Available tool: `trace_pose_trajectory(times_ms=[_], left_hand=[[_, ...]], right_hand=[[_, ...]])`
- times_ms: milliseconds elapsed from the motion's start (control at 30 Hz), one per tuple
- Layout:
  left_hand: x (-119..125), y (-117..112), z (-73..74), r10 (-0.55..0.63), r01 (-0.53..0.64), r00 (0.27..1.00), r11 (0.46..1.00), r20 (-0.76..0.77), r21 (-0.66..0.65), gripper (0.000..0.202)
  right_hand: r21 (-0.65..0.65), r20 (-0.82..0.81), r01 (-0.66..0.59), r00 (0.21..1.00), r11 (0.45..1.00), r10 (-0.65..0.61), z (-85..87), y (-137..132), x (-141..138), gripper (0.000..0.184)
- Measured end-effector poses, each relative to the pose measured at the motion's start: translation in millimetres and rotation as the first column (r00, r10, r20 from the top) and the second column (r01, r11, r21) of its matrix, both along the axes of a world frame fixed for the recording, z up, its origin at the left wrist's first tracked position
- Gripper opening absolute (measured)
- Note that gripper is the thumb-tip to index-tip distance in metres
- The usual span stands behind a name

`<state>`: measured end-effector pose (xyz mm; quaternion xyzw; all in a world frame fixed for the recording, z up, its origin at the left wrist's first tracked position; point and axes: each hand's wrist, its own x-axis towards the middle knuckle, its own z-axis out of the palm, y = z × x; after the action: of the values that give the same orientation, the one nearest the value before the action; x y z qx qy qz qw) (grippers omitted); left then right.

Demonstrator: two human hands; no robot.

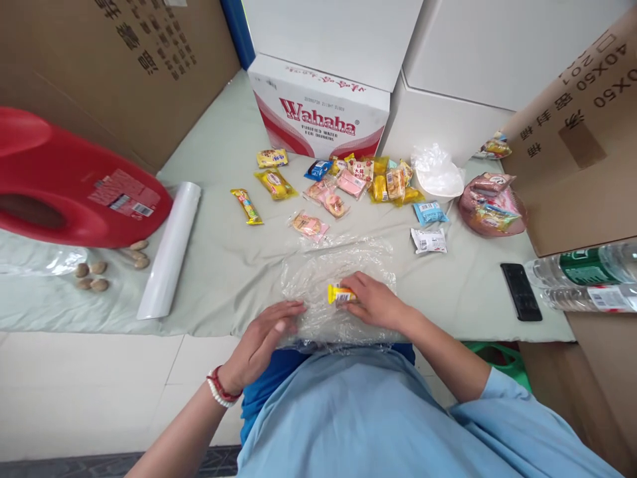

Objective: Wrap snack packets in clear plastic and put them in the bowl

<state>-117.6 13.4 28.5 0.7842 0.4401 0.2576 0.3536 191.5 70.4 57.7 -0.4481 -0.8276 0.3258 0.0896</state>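
A sheet of clear plastic wrap lies crumpled on the pale green cloth right in front of me. My right hand rests on the wrap, its fingers closed on a small yellow snack packet. My left hand lies flat at the wrap's left edge, fingers stretched out and touching the film. Beyond the wrap, several wrapped snacks are scattered, among them a long yellow bar, a yellow packet and pink packets.
A white roll lies at left beside a red plastic tub and some nuts. A Wahaha carton stands behind. At right are a white bowl, a pink bowl of snacks, a black phone and water bottles.
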Motion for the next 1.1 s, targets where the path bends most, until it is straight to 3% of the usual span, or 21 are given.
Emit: trace_pose_trajectory(times_ms=[100, 167, 233, 333, 433, 500, 600, 667, 767, 867, 967, 1100], left_hand=[[15, 14, 4.1, 0.177, -0.187, 0.977, 0.979, -0.116, -0.078, 0.055], [26, 21, 2.9, 0.209, -0.21, 0.946, 0.977, -0.25, 0.025, 0.051], [35, 25, -0.9, 0.269, -0.203, 0.888, 0.957, -0.373, 0.207, 0.042], [38, 25, -9.7, 0.328, -0.136, 0.832, 0.903, -0.448, 0.407, 0.026], [31, 24, -20.4, 0.298, -0.071, 0.839, 0.89, -0.456, 0.451, 0.035], [24, 24, -26.6, 0.251, -0.029, 0.844, 0.904, -0.474, 0.427, 0.044], [20, 24, -31.3, 0.222, -0.022, 0.843, 0.924, -0.489, 0.381, 0.048], [21, 24, -31.4, 0.234, -0.044, 0.841, 0.928, -0.488, 0.37, 0.049], [23, 23, -30.2, 0.24, -0.053, 0.842, 0.929, -0.484, 0.367, 0.049], [25, 23, -29.6, 0.245, -0.066, 0.843, 0.93, -0.478, 0.36, 0.049], [26, 22, -29.2, 0.252, -0.082, 0.848, 0.931, -0.467, 0.355, 0.047], [27, 22, -28.6, 0.256, -0.093, 0.85, 0.933, -0.46, 0.349, 0.045]], right_hand=[[-0.026, 0.028, -0.012, 1.0, 1.0, 0.012, -8.6, 3, -4, 0.035], [0.002, -0.056, 0.073, 0.996, 0.997, -0.073, -10.5, 16, 8, 0.034], [0.081, -0.078, 0.244, 0.968, 0.966, -0.238, -9.8, 38, 30, 0.037], [0.207, 0.082, 0.467, 0.868, 0.86, -0.49, -5.0, 79, 68, 0.043], [0.259, 0.349, 0.504, 0.747, 0.824, -0.567, 3.5, 118, 84, 0.049], [0.325, 0.41, 0.449, 0.726, 0.832, -0.552, 9.2, 141, 73, 0.051], [0.388, 0.324, 0.312, 0.834, 0.867, -0.446, 10.7, 170, 25, 0.054], [0.338, 0.287, 0.263, 0.885, 0.904, -0.365, 5.1, 186, -15, 0.063], [0.289, 0.298, 0.244, 0.896, 0.926, -0.329, -7.3, 200, -56, 0.067], [0.338, 0.251, 0.234, 0.911, 0.912, -0.327, -12.0, 194, -54, 0.051], [0.367, 0.108, 0.258, 0.943, 0.894, -0.316, -2.2, 162, -19, 0.045], [0.303, -0.082, 0.098, 0.994, 0.948, -0.076, 17.2, 93, 22, 0.04]])
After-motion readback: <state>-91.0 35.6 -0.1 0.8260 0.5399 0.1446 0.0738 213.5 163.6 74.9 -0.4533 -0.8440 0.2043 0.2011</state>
